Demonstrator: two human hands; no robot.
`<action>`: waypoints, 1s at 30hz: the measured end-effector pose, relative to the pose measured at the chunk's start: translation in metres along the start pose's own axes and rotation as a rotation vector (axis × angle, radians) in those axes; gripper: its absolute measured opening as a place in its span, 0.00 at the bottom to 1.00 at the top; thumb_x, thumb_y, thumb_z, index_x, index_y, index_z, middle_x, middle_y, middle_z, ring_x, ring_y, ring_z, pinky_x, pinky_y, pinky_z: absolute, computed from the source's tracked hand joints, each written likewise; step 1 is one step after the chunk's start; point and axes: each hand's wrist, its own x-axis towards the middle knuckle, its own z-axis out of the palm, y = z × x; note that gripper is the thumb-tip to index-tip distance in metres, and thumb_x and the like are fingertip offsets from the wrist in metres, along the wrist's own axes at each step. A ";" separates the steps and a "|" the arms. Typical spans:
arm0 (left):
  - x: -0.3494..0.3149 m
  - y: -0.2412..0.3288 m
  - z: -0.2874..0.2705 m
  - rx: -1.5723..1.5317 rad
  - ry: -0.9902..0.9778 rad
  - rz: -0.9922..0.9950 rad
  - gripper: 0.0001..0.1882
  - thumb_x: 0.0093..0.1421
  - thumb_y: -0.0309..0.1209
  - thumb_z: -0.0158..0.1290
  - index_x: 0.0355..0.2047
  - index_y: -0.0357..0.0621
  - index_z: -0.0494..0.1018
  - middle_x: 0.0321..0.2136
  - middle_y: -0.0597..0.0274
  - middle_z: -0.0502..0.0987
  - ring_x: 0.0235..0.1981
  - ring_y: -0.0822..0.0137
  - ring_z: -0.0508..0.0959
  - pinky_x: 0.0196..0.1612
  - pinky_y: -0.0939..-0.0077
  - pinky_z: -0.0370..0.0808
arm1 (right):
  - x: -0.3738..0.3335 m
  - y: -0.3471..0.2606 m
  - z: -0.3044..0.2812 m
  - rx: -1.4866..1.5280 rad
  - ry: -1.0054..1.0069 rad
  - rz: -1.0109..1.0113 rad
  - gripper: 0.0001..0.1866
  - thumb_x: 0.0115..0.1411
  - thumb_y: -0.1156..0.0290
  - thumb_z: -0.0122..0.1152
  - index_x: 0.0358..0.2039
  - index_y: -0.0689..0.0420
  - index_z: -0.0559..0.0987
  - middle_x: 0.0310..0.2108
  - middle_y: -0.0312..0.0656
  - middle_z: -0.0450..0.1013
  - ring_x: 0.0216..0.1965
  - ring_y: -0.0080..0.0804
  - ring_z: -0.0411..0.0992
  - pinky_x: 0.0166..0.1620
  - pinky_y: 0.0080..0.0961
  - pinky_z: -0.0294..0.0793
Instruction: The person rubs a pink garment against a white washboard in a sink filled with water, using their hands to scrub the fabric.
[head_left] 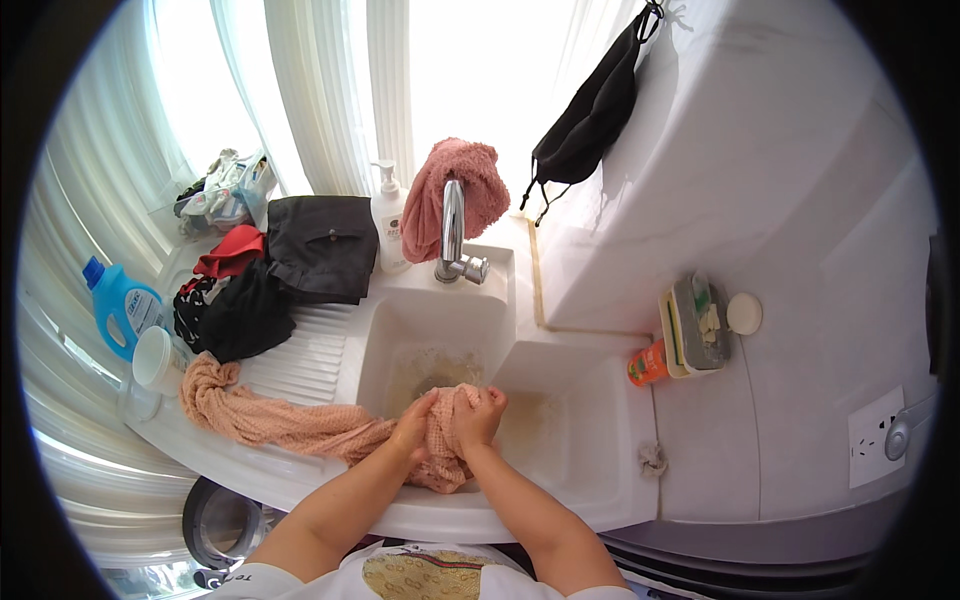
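A long peach-pink waffle-textured cloth (pixel 300 428) stretches from the left end of the sink unit, across the ribbed washboard (pixel 305 355), to the basin. Its bunched end lies between my two hands, over the front part of the white sink (pixel 590 420). My left hand (pixel 412 425) presses against the cloth's left side, fingers closed on it. On the other side my right hand (pixel 480 413) is curled round a fold of the same cloth. Cloudy, brownish water or residue shows at the bottom of the basin, partly hidden behind the cloth.
Above the basin rises a chrome faucet (pixel 453 225) with a dusty-pink towel (pixel 480 190) draped over it. Dark folded clothing (pixel 325 250), a white pump bottle (pixel 390 225) and a blue detergent bottle (pixel 120 305) stand left. A soap rack (pixel 695 325) and a hanging black mask (pixel 590 105) are right.
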 end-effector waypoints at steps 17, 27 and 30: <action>0.029 -0.028 -0.064 -0.169 -0.224 -0.005 0.24 0.68 0.50 0.40 0.45 0.42 0.72 0.44 0.53 0.76 0.45 0.61 0.77 0.48 0.66 0.76 | -0.047 -0.014 -0.005 0.028 -0.223 -0.425 0.15 0.49 0.64 0.67 0.30 0.63 0.78 0.38 0.51 0.73 0.42 0.51 0.70 0.48 0.40 0.69; 0.051 -0.038 -0.105 -0.361 -0.487 -0.108 0.21 0.66 0.47 0.43 0.46 0.42 0.71 0.44 0.52 0.76 0.45 0.58 0.77 0.46 0.60 0.77 | -0.050 -0.001 0.006 0.053 -0.229 -0.471 0.12 0.50 0.63 0.66 0.31 0.58 0.79 0.35 0.46 0.74 0.38 0.47 0.72 0.44 0.38 0.71; 0.006 -0.019 -0.011 0.145 0.198 -0.010 0.22 0.66 0.47 0.42 0.46 0.40 0.71 0.44 0.52 0.75 0.45 0.58 0.77 0.48 0.63 0.76 | 0.003 0.012 0.001 0.049 -0.340 -0.082 0.15 0.53 0.58 0.65 0.25 0.59 0.79 0.30 0.50 0.74 0.36 0.49 0.74 0.40 0.41 0.72</action>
